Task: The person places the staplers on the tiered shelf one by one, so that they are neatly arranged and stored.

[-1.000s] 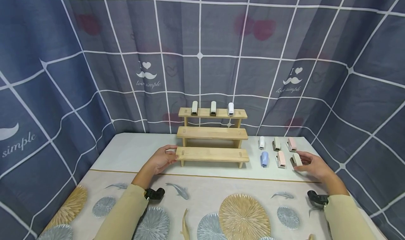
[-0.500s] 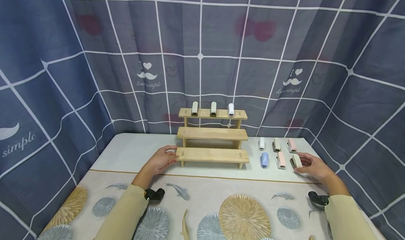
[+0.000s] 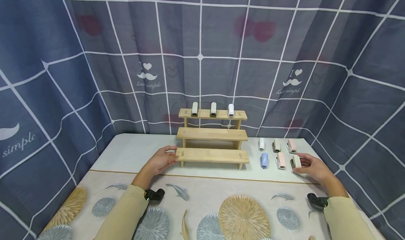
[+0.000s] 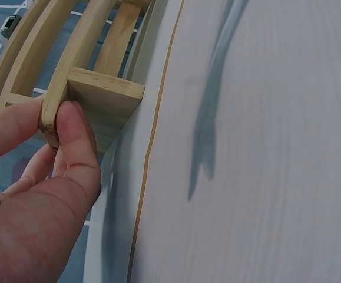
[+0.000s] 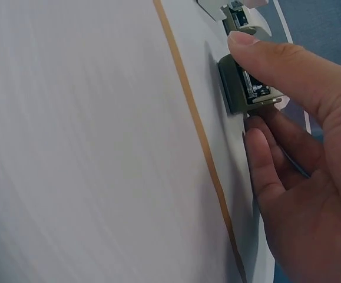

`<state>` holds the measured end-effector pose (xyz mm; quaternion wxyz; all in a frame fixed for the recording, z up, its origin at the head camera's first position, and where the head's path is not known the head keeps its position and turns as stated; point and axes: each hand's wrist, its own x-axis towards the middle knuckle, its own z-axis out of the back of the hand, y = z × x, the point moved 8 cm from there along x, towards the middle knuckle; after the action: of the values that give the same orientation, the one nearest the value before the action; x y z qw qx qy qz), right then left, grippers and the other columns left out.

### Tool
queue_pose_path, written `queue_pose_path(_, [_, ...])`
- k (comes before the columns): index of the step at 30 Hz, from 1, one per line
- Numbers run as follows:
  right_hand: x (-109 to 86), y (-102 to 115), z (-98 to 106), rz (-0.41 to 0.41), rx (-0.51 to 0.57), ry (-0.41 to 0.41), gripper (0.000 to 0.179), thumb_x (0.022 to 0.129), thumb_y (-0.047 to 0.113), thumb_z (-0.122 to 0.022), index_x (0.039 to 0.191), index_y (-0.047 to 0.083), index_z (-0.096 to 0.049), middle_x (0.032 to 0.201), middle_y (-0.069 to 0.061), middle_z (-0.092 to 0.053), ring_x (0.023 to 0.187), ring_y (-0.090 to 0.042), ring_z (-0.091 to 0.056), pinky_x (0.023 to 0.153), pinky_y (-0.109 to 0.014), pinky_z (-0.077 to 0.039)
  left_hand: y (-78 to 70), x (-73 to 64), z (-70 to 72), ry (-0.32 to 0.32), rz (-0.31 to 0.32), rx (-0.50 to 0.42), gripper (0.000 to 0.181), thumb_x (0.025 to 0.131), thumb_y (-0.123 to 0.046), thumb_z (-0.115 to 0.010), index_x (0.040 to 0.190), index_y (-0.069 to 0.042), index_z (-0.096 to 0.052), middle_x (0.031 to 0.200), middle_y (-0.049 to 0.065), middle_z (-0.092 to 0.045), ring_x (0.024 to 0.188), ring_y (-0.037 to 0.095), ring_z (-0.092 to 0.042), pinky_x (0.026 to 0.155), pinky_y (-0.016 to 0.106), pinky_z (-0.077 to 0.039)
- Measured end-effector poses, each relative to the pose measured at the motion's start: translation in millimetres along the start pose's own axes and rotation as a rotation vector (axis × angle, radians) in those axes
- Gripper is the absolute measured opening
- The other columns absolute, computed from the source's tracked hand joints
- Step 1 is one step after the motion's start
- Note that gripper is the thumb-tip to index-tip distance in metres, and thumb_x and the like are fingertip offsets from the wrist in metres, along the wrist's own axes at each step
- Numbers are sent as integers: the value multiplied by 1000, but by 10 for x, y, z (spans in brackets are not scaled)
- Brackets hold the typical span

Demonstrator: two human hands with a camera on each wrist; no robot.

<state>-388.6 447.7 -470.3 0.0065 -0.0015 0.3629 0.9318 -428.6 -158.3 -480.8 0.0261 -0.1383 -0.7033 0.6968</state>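
Note:
My left hand [image 3: 162,159] pinches the left end of the lowest board of a three-step wooden display stand [image 3: 212,155]; in the left wrist view the thumb lies against the board [image 4: 57,106]. At the right, my right hand [image 3: 315,168] holds a small cream-coloured mini stapler [image 3: 296,161] between thumb and fingers. The right wrist view shows this stapler's dark base [image 5: 234,85] and metal insides, close by the white tabletop. Beside it are a pink stapler [image 3: 280,160] and a blue stapler [image 3: 264,160].
Behind these stand a white stapler [image 3: 261,143], another cream stapler [image 3: 276,145] and another pink stapler [image 3: 291,145]. Three staplers, including a white one [image 3: 231,109], sit on the top step. A patterned cloth [image 3: 202,187] covers the table's front; a checked curtain [image 3: 177,74] surrounds the back and sides.
The cream stapler in my right hand has shifted and turned very slightly. My left hand keeps its grip on the stand, which has not moved.

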Motion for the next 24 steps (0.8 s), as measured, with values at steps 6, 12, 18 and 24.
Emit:
queue_pose_path(6, [-4, -25, 8, -12, -30, -41, 98, 76, 33, -92, 147, -12, -41, 133, -36, -58, 118, -45, -62, 86, -36, -59, 21, 7, -2, 3, 1, -8, 59, 95, 8, -61, 150, 8, -37, 108, 11, -65, 89, 12, -67, 78, 21, -58])
queue_pose_path(12, [-20, -4, 18, -15, -26, -80, 96, 75, 35, -92, 144, -10, -44, 130, -35, -61, 114, -43, -65, 79, -29, -58, 2, 1, 2, 3, -2, -8, 59, 95, 9, -60, 150, 8, -37, 107, 10, -65, 88, 12, -67, 80, 22, -59])
queue_pose_path(18, [-118, 71, 30, -20, 29, -100, 89, 77, 31, -91, 143, -7, -45, 128, -34, -62, 95, -8, -64, 71, -18, -53, -14, -15, 5, -4, -1, -2, 59, 95, 9, -60, 149, 9, -38, 104, 9, -65, 87, 11, -67, 80, 23, -59])
queue_pose_path(24, [-221, 100, 12, -36, 42, -121, 89, 78, 29, -91, 145, -7, -44, 130, -34, -59, 95, -8, -63, 69, -19, -54, -18, -14, -10, 6, 0, -7, 59, 95, 9, -60, 150, 9, -37, 107, 11, -65, 88, 12, -67, 81, 24, -59])
